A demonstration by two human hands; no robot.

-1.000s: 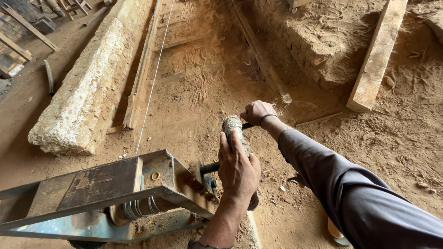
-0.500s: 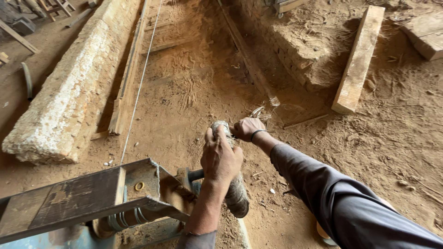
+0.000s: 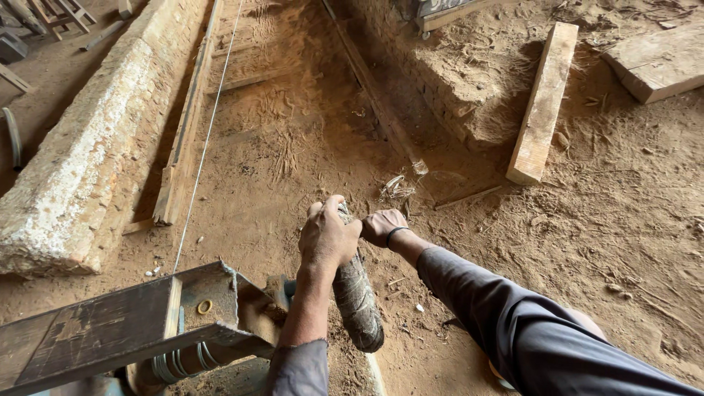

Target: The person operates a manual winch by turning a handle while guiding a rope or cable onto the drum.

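2 hands work 1 thing: a dark, gritty bar (image 3: 357,304) standing tilted beside the steel frame (image 3: 110,330). Left hand (image 3: 326,236) is closed round the bar's top end, fingers wrapped tight. Right hand (image 3: 383,226) sits just beside it, curled in at the same end, touching or nearly so; whether it's actually got a full hold I can't tell, since the left hand hides the contact.

How far along: the bar's lower end hangs free near the frame's edge and the coil (image 3: 176,364) under it. By my read it's mid-way; the bar isn't seated in or locked to anything that shows, and what joins it to the frame is hidden by the left arm. What's left can't be judged beyond that.

Containers: 0 in view. No bucket, box or tray, so no contents to report.

Round abt: sawdust floor (image 3: 293,161), a long rough stone block (image 3: 81,161) at left, a taut string (image 3: 209,128) running up the floor beside it, a plank (image 3: 543,103) at upper right, and a 2nd slab (image 3: 660,66) in the far corner.
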